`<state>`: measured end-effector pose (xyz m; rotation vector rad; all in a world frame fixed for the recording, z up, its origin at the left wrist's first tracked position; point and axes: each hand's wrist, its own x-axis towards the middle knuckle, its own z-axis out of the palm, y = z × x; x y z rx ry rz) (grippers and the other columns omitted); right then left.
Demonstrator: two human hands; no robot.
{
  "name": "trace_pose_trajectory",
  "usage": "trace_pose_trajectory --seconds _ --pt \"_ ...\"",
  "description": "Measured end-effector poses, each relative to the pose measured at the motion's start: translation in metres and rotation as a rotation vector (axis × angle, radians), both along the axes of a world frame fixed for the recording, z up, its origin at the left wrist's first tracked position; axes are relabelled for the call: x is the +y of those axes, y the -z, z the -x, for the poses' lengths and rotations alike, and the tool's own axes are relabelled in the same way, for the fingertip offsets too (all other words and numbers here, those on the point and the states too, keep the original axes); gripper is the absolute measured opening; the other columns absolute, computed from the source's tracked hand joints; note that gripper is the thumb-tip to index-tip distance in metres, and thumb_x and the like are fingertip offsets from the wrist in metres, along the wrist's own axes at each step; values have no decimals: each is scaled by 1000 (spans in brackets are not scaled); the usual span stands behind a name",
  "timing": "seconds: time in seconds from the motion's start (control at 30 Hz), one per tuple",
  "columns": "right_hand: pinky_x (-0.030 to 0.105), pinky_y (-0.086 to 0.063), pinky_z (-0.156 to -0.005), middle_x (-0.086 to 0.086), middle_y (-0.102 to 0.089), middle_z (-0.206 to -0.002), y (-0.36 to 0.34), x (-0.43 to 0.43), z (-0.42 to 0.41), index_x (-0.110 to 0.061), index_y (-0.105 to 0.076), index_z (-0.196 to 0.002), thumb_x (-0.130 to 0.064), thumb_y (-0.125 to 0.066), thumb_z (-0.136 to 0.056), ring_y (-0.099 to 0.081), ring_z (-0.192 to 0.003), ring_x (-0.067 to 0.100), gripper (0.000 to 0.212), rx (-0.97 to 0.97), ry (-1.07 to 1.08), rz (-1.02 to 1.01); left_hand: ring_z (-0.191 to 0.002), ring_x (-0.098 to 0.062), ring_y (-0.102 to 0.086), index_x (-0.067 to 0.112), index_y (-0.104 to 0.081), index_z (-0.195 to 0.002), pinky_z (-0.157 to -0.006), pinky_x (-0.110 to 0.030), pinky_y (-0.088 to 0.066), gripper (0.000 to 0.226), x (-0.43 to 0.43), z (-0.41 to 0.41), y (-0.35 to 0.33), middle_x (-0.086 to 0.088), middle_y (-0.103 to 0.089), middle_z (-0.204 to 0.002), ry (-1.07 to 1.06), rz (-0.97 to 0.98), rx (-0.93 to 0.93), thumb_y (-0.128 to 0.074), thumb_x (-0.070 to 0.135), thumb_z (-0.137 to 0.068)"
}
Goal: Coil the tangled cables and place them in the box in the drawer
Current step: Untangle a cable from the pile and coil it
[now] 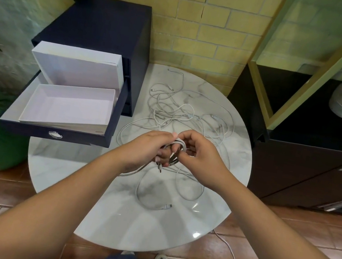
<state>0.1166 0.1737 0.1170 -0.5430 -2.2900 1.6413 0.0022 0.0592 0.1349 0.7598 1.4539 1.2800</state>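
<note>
The left hand [151, 146] is curling its grip around a small coil [180, 143] of white cable, while the right hand [197, 154] is pinching a strand at the coil's right side, both just above the marble surface [69, 164]. A plug [160, 169] is hanging below the left hand. Loose loops [189, 191] are lying under the hands, and the tangled cables [180, 110] are sprawling beyond them, towards the wall. To the left, the open drawer [56, 134] is holding the white box [67, 107], a lid [76, 66] standing upright behind it. One cable is trailing across the floor [285, 227].
</note>
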Motion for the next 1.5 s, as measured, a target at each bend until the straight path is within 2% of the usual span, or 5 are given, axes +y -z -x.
trace_pose_trajectory --seconds 0.2,0.53,1.1,1.3,1.5 --pt "44 -47 -84 6 -61 -88 -1 0 -1 -19 -44 -110 1 -56 -90 -58 -84 22 30 25 -69 229 -46 -12 -33 6 -57 -78 -65 -24 -53 36 -2 4 -4 0 -34 -51 9 23 -47 -37 24 -103" --pt "28 -50 -83 14 -58 -92 -4 5 -2 -15 -40 -115 3 -51 -76 -58 -87 22 44 11 -169 458 -52 -12 -37 12 -54 -69 -64 -26 -46 39 -2 5 8 10 -37 -50 -108 17 214 -41 27 -102" --pt "25 -49 -73 -10 -59 -76 -7 -3 6 -13 -36 -118 13 -52 -82 -56 -64 1 47 -34 -33 137 -62 -9 -58 24 -39 -93 -58 -24 -46 17 7 -10 15 -7 -67 -82 -256 -97 340 -56 26 -95" --pt "32 -51 -74 23 -56 -97 -1 -7 8 -22 -37 -120 9 -55 -82 -54 -78 13 52 -10 8 111 -65 1 -62 20 -54 -98 -56 -9 -43 3 5 -13 18 -4 -68 -84 -267 -119 408 -51 20 -98" --pt "25 -52 -71 -3 -52 -97 6 -10 7 -32 -40 -117 -11 -76 -77 -56 -83 12 57 41 190 -81 -83 -11 -66 16 -55 -97 -69 -27 -53 21 7 -4 26 2 -66 -89 -391 -71 517 -44 34 -100"
